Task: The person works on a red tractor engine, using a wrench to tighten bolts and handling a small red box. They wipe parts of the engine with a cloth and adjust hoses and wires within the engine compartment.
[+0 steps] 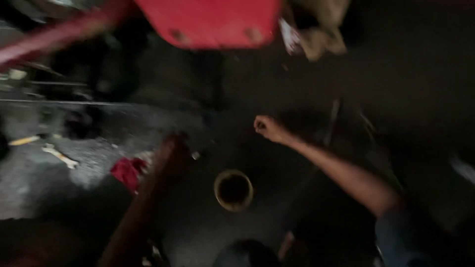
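A dark rounded shape (245, 253) sits lowest in the blurred frame, nearest the camera. Above it a brass ring (233, 190) lies on the dark floor (277, 84). The right hand (267, 127) is curled into a fist beyond the ring, apart from it; whether it grips anything cannot be told. The left hand is out of view. A red rag (126, 171) lies left.

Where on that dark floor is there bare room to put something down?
Bare floor lies between the right hand and the round yellow-rimmed container, and right of the forearm. The left side is crowded: a wrench, red rag and reddish pipe.
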